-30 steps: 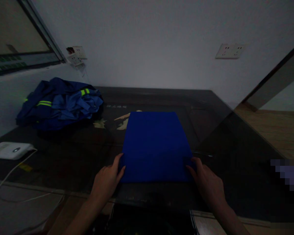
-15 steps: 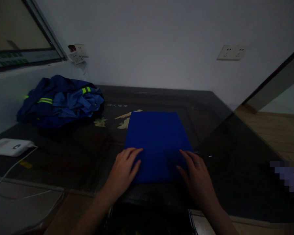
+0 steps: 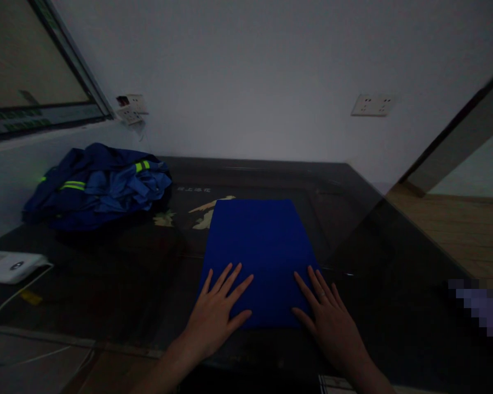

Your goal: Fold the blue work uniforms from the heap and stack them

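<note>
A flat, deep-blue rectangular sheet [image 3: 261, 241] lies on the dark table in front of me; whether it is folded cloth or a folder I cannot tell. My left hand [image 3: 214, 312] rests palm down on its near left part, fingers spread. On the near right edge lies my right hand [image 3: 328, 314], also flat with fingers apart and a ring on one of them. Neither hand grips anything. Between the two hands the blue surface looks smooth.
Crumpled dark-blue clothing [image 3: 102, 186] with yellow-green stripes lies at the back left of the dark table [image 3: 378, 257]. A white power bank [image 3: 14, 266] with a cable sits at the left. Wall sockets [image 3: 372, 105] are behind, and a pixelated patch [image 3: 480, 312] covers something at right.
My fingers have spread out and both hands now lie flatter on the blue sheet. The whole scene sits slightly lower in view as the head has tilted up a little.
</note>
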Tool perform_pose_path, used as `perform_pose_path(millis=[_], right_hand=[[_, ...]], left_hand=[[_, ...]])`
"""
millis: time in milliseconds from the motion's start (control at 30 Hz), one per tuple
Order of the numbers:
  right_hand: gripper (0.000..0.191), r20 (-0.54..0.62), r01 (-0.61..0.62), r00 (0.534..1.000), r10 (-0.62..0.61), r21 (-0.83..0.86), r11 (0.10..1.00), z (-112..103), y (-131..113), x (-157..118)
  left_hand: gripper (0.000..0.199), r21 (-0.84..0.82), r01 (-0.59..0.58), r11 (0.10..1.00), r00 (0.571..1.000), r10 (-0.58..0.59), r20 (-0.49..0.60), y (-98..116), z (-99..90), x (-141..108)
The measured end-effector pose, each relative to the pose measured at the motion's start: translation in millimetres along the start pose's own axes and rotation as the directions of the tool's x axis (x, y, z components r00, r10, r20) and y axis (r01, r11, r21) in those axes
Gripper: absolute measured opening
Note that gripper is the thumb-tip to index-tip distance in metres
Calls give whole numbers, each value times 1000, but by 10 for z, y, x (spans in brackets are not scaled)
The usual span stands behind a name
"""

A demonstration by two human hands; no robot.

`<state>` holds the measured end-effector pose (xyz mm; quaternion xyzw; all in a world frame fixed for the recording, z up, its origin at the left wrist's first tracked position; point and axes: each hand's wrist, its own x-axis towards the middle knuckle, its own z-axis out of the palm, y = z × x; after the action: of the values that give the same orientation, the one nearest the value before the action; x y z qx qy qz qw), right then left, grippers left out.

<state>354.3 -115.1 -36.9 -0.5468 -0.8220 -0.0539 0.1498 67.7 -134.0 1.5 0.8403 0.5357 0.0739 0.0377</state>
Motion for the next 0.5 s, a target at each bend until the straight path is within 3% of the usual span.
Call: perform_pose_path(millis=[167, 267, 333, 500], right_hand=[[70, -27, -58, 998, 57, -25, 998, 83, 88, -98], [71, -21, -59, 998, 59, -11, 998, 61, 103, -77], [71, -31, -43, 999, 43, 6, 999, -8, 100, 25], [67, -45, 77, 996, -73, 77, 994, -122, 98, 573]], left_hand=[[62, 19, 51, 999, 999, -51, 15, -76, -10, -129], [58, -43, 75, 996, 994, -71, 83, -120, -64, -140], [55, -88, 128, 988, 988, -119, 100, -165, -115, -68], [53, -83, 158, 984, 986, -162, -36, -331, -165, 379]])
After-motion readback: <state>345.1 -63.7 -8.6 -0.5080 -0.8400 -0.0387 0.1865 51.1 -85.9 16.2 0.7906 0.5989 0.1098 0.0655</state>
